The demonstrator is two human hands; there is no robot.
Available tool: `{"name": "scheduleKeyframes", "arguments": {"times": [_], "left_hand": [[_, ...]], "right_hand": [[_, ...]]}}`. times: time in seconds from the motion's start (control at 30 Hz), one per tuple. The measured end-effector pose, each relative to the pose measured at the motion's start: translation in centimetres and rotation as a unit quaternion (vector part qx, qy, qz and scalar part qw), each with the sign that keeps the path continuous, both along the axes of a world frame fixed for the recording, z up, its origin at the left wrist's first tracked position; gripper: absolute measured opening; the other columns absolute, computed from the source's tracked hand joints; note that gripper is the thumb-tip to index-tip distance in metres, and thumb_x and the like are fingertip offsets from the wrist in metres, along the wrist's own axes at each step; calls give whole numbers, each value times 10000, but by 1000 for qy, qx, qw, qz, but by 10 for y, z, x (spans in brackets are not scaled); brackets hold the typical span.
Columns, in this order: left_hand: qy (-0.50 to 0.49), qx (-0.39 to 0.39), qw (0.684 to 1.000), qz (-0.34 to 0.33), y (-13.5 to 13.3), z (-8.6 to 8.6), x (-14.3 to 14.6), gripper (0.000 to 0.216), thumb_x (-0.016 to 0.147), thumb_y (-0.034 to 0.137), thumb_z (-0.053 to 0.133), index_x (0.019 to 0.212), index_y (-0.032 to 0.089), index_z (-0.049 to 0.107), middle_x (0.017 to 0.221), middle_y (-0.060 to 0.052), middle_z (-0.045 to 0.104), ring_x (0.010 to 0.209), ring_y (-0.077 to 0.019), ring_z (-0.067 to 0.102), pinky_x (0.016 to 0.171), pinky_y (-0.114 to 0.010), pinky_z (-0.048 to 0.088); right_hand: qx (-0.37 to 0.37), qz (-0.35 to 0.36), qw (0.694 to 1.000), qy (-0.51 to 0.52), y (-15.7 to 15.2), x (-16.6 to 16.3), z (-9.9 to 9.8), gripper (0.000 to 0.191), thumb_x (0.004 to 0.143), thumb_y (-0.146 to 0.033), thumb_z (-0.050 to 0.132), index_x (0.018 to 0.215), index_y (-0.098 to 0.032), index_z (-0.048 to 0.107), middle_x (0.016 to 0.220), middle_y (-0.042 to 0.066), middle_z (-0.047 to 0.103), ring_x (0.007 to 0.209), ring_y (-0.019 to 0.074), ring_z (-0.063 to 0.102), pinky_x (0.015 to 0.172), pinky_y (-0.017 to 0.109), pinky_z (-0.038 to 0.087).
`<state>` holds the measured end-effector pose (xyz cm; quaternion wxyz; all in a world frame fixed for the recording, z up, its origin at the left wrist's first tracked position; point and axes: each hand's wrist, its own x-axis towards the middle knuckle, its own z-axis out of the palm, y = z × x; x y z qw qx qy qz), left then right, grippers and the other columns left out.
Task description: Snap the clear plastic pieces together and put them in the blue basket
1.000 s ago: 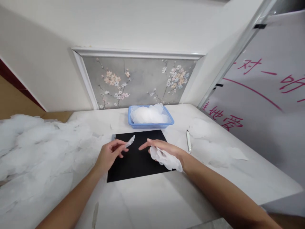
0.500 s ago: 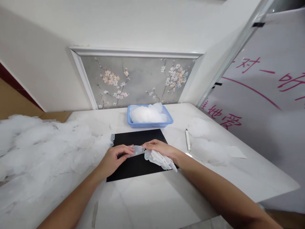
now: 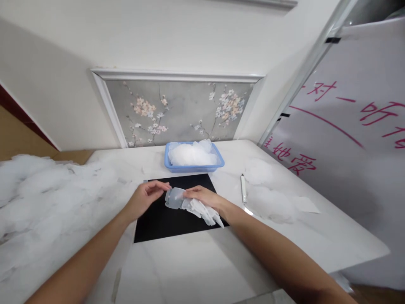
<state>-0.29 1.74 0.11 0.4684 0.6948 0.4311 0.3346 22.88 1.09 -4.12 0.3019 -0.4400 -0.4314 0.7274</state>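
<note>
My right hand [image 3: 205, 197] pinches a thin translucent white plastic piece [image 3: 175, 198] with scalloped edges. A fanned bunch of similar plastic pieces [image 3: 204, 212] hangs beneath that hand, gripped in it too. My left hand [image 3: 147, 197] is at the left edge of the front piece, its fingers stretched toward the upper corner and its thumb apart from them. Whether the fingertips touch the piece is hard to see. Under both hands lies a black rectangular mat [image 3: 155, 226] on the white marbled table [image 3: 164, 270].
Behind the mat stands a blue tray [image 3: 194, 169] filled with translucent pieces. A large heap of pieces [image 3: 47, 211] covers the table's left side. On the right are a white pen-like tool [image 3: 243, 188], smaller piles [image 3: 268, 204] and a white paper slip [image 3: 306, 205].
My left fingers have loosened from the front piece and moved slightly up and left. That piece has turned to show its broad face, held by my right hand. The view has shifted a little.
</note>
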Motion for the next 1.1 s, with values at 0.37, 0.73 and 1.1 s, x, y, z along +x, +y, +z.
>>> {"name": "scheduleKeyframes", "arguments": {"times": [0.37,0.73,1.1], "left_hand": [[234,80,943,221,120,-11,-20,302,567,146,717,854,180,631,1013,-116,658,1147,-333,536,1029,-413,339],[100,-7,962,255,97,0,-8,278,574,215,690,823,183,571,743,-6,636,653,-167,606,601,-273,448],[-135,-208,950,191,-15,-17,-1,425,678,221,692,1092,192,598,964,-67,731,812,-188,682,706,-301,526]], "right_hand": [[-29,10,999,27,5,7,2,161,759,-256,655,796,-125,740,563,-6,624,468,83,484,444,195,342],[-76,-24,997,5,4,10,5,287,867,-386,611,863,-108,683,552,5,600,434,104,498,414,212,373],[-105,111,983,99,8,22,6,456,943,-560,383,1006,-165,603,409,-64,442,328,103,336,365,213,284]]}}
